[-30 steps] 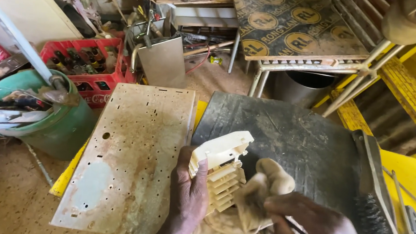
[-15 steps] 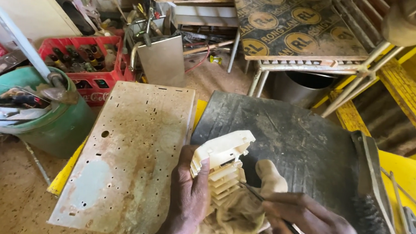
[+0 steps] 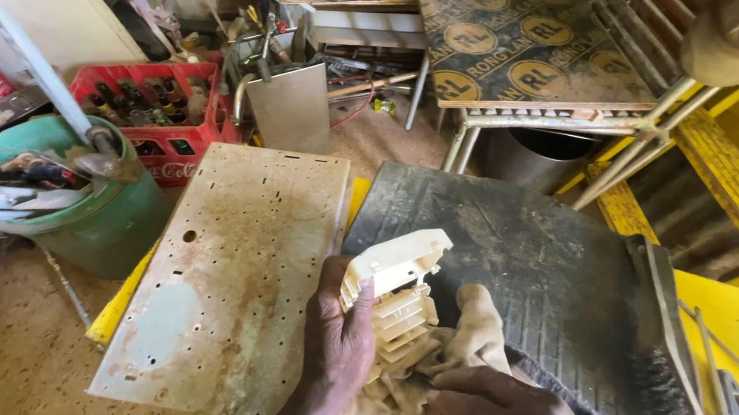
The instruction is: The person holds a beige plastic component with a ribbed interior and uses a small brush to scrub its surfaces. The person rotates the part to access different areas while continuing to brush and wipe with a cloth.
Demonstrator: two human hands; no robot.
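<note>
Two bare hands work at the bottom edge of the view. The left hand [image 3: 337, 345] has its grip wrapped round one cream plastic part [image 3: 391, 293], a ribbed, slotted moulding held upright just above a beige cloth [image 3: 455, 346]. The right hand [image 3: 503, 411] presses down on that cloth with fingers curled, pinching a fold of it right under the part. Half a second ago a thin tool tip showed between the right fingers and the part; now that tip is out of sight and the right hand has slid lower and closer to the left, while the plastic part sits almost where it was.

Under the hands lies one dark ribbed rubber mat [image 3: 541, 265], and touching its left edge one rusty perforated metal plate [image 3: 232, 276]. Left of the plate stands one green bucket [image 3: 96, 221] stuffed with tools. Farther back sits one red bottle crate [image 3: 153, 116], and to the right one metal-framed stand [image 3: 517, 114] topped by a printed board, with one round metal pot [image 3: 532, 154] below it.
</note>
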